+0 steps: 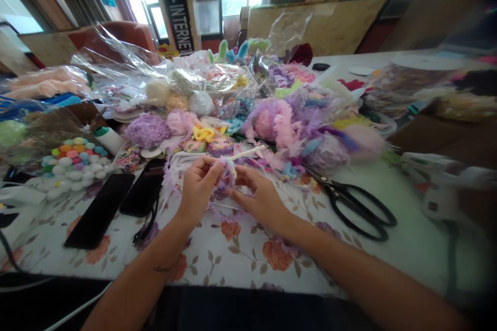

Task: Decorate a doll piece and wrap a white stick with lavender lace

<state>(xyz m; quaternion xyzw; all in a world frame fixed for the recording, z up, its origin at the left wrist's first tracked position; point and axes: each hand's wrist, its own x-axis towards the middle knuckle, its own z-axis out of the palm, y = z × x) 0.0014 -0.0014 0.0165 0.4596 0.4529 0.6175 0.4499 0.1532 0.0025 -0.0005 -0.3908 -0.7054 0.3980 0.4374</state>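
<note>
Close to the table's middle, my left hand [197, 187] pinches the near side of a small piece of fuzzy purple yarn [225, 175]. On its other side my right hand [259, 197] grips the same piece with thumb and fingers. A thin whitish stick [248, 152] slants up to the right from the yarn; its lower end is hidden, and I cannot tell its exact kind. Loose purple strands hang below the hands. Just beyond lie small doll-like faces [220, 146] with a yellow fuzzy loop [205, 133].
Black-handled scissors [359, 207] lie to the right, a white glue gun [435, 181] farther right. Two dark phones [100, 212] rest on the left of the flowered cloth [233, 264]. Pompoms [77, 163], purple yarn [147, 130], pink yarn [272, 123] and plastic bags crowd the back.
</note>
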